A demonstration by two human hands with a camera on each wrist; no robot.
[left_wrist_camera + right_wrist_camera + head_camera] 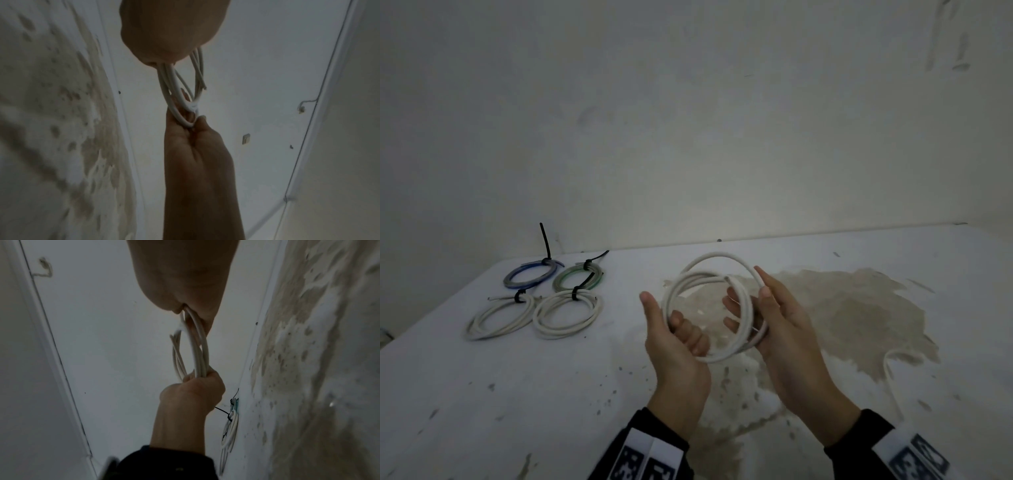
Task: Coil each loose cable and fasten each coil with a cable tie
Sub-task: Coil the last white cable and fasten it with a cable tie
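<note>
Both hands hold a white cable coil (715,255) upright above the middle of the table. My left hand (671,318) has its fingers curled through the coil's lower left, with the thumb raised. My right hand (753,301) grips the coil's right side between thumb and fingers. No tie shows on this coil. The coil (170,91) in the left wrist view runs from my left hand (172,32) down to the right hand's pinch. In the right wrist view, the coil (197,350) spans from my right hand (185,280) to the left fist.
Several tied coils with black cable ties lie at the back left: a blue one (529,275), a green one (577,277) and two white ones (500,318) (566,313). A loose white cable (887,363) lies at the right on the stained table (859,308). The wall stands close behind.
</note>
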